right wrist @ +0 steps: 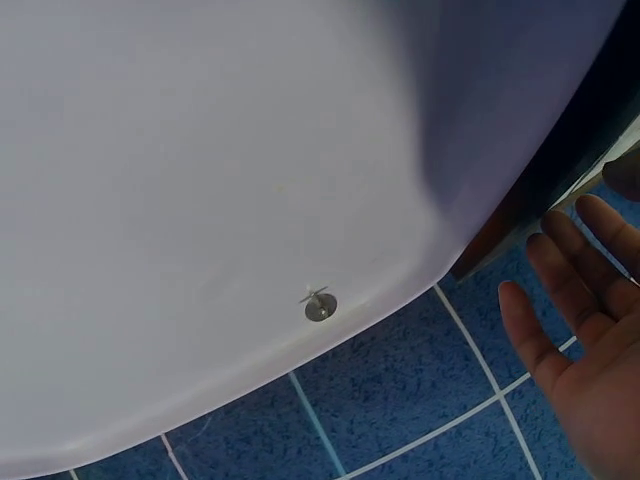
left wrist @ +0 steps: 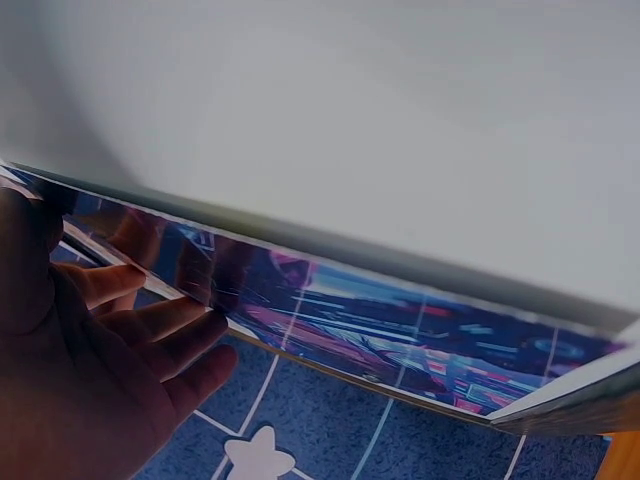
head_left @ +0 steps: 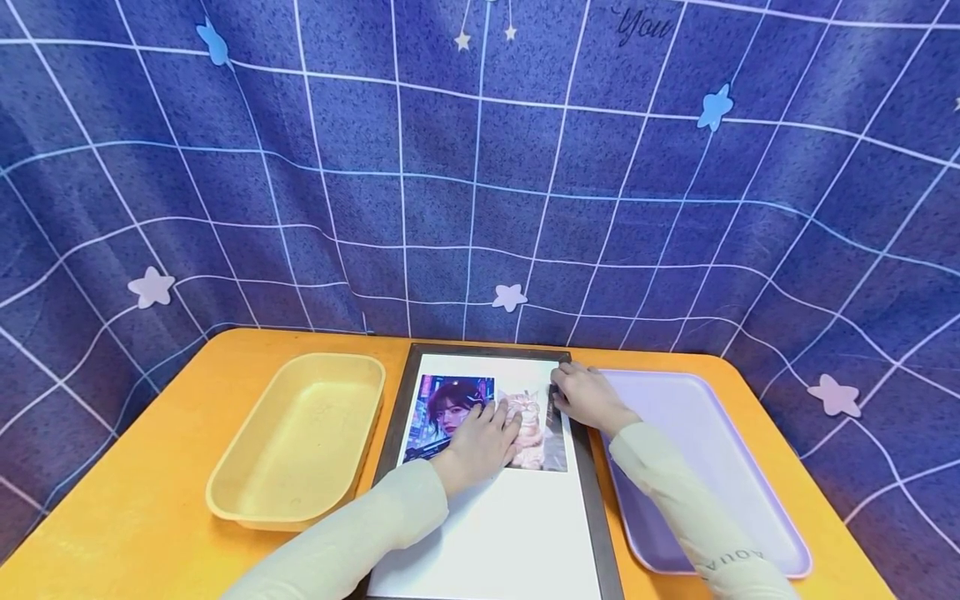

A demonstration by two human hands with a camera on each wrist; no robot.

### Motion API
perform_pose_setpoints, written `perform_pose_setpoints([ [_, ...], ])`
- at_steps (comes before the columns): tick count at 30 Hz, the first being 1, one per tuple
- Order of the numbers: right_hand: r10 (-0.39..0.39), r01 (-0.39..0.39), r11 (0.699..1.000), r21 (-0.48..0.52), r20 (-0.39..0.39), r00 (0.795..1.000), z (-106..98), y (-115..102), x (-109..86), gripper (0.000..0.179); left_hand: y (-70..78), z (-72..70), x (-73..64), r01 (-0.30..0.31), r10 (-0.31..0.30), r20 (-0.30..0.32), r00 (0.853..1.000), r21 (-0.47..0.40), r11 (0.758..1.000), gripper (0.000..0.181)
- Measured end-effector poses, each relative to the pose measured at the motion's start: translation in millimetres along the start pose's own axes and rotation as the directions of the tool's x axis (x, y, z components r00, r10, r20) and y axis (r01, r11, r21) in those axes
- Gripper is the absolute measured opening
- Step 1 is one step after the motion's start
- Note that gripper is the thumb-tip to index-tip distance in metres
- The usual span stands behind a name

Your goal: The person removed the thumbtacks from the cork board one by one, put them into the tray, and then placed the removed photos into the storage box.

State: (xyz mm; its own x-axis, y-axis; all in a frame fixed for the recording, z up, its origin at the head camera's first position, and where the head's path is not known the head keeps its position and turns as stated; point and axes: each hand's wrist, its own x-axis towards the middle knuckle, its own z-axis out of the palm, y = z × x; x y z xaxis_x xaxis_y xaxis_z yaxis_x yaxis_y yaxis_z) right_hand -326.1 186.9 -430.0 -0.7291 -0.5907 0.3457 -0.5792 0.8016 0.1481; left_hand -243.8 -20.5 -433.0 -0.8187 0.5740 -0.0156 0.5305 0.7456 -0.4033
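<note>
My left hand (head_left: 480, 442) rests with its fingers extended over two pictures on a white board (head_left: 495, 533) with a dark frame. Its fingertips lie across the inner edges of the anime-style portrait (head_left: 442, 408) and the cat picture (head_left: 532, 454), which sit side by side on the board's upper half. At the cat picture's upper right edge, close to the frame, is my right hand (head_left: 591, 398). Its fingers (right wrist: 570, 290) look loosely bent and spread in the right wrist view, with nothing seen in them. The thumb there is partly cut off.
Left of the board stands a yellow tray (head_left: 221, 492). To the right lies a lilac tray (head_left: 712, 467), under my right forearm. A small round metal piece with a pin (right wrist: 320, 306) is in it. Behind the orange table (head_left: 142, 500) hangs a blue grid-patterned curtain (head_left: 442, 208).
</note>
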Motion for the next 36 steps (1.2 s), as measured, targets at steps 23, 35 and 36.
perform_pose_setpoints([
  [23,0.033,-0.033,0.999,0.011,0.027,0.999,6.0,-4.6,5.2,0.007,-0.7,3.8,1.9,0.001,-0.001,-0.013,1.000,0.007,1.000,0.052],
  [35,0.035,-0.035,0.999,0.003,0.012,0.999,7.6,-5.9,8.3,0.006,-0.9,3.5,1.6,-0.002,0.002,0.000,1.000,0.016,1.000,0.052],
  [36,0.038,-0.038,0.999,0.001,0.012,0.999,7.8,-6.1,8.7,0.006,-1.0,3.8,1.8,-0.001,0.001,0.000,1.000,0.017,1.000,0.052],
])
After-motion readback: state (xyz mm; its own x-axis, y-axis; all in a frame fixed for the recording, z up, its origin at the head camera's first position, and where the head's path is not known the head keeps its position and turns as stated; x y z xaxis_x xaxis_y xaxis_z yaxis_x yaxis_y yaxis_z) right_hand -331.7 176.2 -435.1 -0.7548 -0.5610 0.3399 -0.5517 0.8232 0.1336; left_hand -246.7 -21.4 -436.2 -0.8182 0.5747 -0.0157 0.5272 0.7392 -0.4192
